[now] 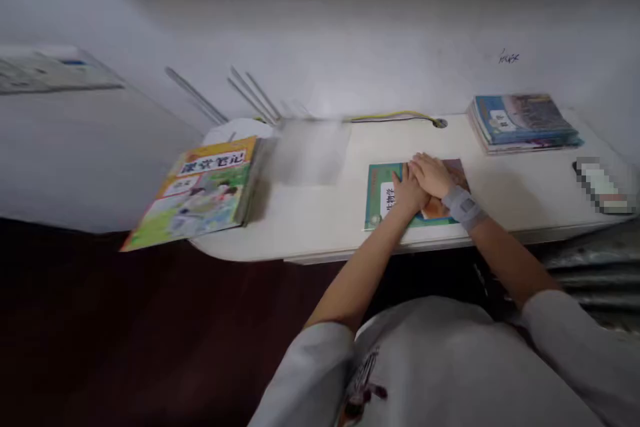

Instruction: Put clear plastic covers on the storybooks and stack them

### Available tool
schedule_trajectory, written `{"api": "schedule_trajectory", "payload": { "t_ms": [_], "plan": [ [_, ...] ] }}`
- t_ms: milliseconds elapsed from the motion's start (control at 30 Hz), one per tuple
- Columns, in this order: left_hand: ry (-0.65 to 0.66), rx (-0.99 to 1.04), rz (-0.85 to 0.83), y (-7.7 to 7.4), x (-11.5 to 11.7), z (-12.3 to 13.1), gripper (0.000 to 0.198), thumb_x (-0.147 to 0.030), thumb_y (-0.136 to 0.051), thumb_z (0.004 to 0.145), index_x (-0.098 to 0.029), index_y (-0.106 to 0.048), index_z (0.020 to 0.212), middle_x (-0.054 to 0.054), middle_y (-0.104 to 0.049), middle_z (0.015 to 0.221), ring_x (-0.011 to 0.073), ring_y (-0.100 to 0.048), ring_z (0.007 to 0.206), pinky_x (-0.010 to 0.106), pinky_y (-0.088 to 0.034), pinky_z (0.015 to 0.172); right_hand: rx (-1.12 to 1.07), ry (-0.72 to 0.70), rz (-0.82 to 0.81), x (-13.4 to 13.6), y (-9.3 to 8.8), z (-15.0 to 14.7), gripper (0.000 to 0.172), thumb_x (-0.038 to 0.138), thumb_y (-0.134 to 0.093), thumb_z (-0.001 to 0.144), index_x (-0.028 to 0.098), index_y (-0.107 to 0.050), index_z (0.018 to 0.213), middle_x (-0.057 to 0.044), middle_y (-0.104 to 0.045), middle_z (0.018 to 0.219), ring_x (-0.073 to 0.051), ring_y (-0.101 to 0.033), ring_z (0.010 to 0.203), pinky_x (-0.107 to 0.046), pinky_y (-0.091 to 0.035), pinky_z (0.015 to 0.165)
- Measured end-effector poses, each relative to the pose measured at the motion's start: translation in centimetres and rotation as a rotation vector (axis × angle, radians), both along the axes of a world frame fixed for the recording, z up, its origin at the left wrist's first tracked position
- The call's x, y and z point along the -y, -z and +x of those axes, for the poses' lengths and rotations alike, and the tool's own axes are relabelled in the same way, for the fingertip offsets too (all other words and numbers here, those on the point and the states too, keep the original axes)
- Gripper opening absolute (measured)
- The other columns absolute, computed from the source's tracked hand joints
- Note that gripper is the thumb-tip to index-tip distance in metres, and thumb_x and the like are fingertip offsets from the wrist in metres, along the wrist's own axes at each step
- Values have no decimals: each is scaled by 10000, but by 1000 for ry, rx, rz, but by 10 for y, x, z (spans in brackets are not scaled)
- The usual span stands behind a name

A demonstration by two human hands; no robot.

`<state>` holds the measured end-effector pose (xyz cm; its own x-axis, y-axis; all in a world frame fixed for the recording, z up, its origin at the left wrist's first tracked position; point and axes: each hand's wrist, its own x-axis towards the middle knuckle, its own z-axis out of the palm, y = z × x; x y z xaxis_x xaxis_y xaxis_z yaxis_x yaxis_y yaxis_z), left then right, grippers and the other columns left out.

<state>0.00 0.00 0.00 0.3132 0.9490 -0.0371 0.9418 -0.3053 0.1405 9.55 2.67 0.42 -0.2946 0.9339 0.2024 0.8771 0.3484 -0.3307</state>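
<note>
A green textbook (376, 177) lies flat near the front edge of the white desk (310, 220). My left hand (409, 191) rests flat on its cover, with the fingers stretched out. My right hand (431, 173), with a grey band (465, 205) at the wrist, lies on the cover too, overlapping the left hand. Both hands hide the middle of the cover. Neither hand's fingers are wrapped around anything.
On the left, a stack of colourful books (210, 190) juts past the desk edge. Another book stack (525, 121) sits at the back right, near a blurred phone (603, 185). Cables (395, 116) run along the wall to a hole. Sockets (50, 70) are at far left.
</note>
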Motion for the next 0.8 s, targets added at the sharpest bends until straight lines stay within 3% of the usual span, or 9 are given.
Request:
{"api": "schedule_trajectory", "payload": {
  "t_ms": [100, 200, 400, 567, 800],
  "plan": [
    [55, -16, -6, 5, -8, -10, 639, -330, -283, 936, -104, -186, 1526, 139, -226, 1583, 311, -169, 1466, 576, -160, 1146, -1, -69, 14, -2, 14, 1, 509, 324, -217, 1009, 85, -558, 1300, -144, -547, 1385, -207, -458, 1316, -368, -311, 1117],
    [67, -18, 33, 9, -16, -30, 596, -337, -244, 952, -140, -261, 1514, 108, -250, 1581, 280, -222, 1453, 525, -199, 1147, 66, -129, 55, -3, 24, 10, 546, 405, -250, 1001, 79, -506, 1356, -154, -498, 1431, -235, -421, 1345, -402, -285, 1128],
    [-119, 24, 27, 11, -29, -73, 641, -456, -164, 969, -124, -262, 1508, 114, -249, 1581, 283, -218, 1456, 529, -209, 1150, 246, -23, 55, -2, 29, 41, 595, 489, -320, 969, 124, -435, 1425, -161, -396, 1504, -354, -340, 1380, -536, -266, 1095],
    [-253, 60, -8, 14, -31, -82, 678, -483, -188, 959, -89, -249, 1508, 143, -203, 1590, 314, -169, 1467, 531, -168, 1164, 316, 55, 27, -2, 27, 54, 609, 501, -329, 963, 137, -409, 1445, -165, -377, 1515, -377, -340, 1373, -538, -275, 1084],
    [-413, 162, 68, 24, -29, -90, 762, -518, -302, 933, 41, -291, 1451, 256, -276, 1537, 345, -198, 1454, 487, -158, 1173, 304, 123, 58, -7, 36, 71, 612, 491, -314, 964, 108, -432, 1427, -191, -409, 1487, -373, -366, 1357, -506, -322, 1058]
  ]
}}
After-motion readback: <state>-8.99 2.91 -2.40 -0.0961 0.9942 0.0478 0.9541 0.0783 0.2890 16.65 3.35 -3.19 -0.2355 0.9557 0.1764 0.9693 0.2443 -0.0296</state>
